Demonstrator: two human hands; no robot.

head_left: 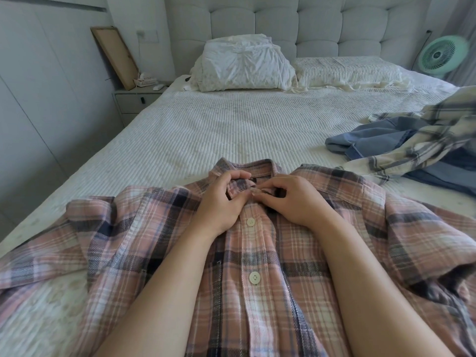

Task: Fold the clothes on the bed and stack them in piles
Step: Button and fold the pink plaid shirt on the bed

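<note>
Meeting at the collar, both hands, left (221, 199) and right (291, 199), pinch the pink plaid shirt (257, 292).

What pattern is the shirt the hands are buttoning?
Pink plaid shirt with dark navy and white stripes and white buttons, shown in the head view.

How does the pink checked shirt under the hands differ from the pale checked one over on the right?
The pink plaid shirt lies spread flat, front up, with buttons showing; the cream plaid shirt lies crumpled in a heap. The left hand and right hand pinch the pink one at its collar; nothing touches the cream one. The pink one lies alone on the bed; the cream one drapes over blue garments. Both are plaid and unfolded.
</note>
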